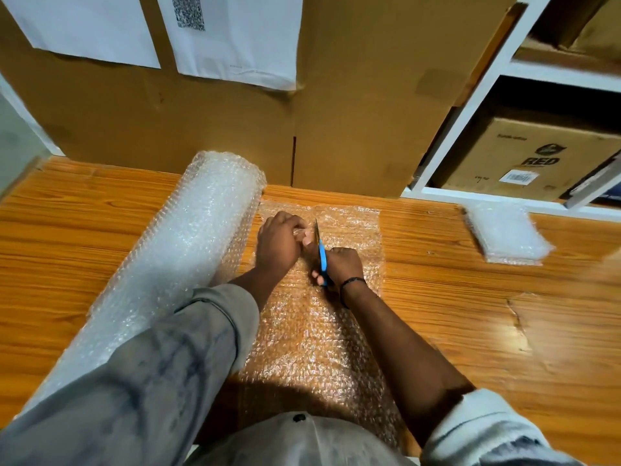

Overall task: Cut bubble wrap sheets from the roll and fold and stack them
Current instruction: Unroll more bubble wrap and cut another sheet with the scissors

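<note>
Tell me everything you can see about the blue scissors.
The scissors have blue plastic-looking handles and a slim metal blade pointing away from the person. The right hand grips the handles. The blade lies over the unrolled bubble wrap sheet, right beside the left hand, which pinches the wrap. How far the blades are open cannot be told.

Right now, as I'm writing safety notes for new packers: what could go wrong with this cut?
1. The left hand pinches the sheet right beside the blade of the scissors, so its fingers could get nicked.
2. The right hand cuts with no guide line visible, so the cut may wander and leave an uneven sheet.
3. The roll lies loose beside the sheet; it might shift and tug the wrap mid-cut.
</note>
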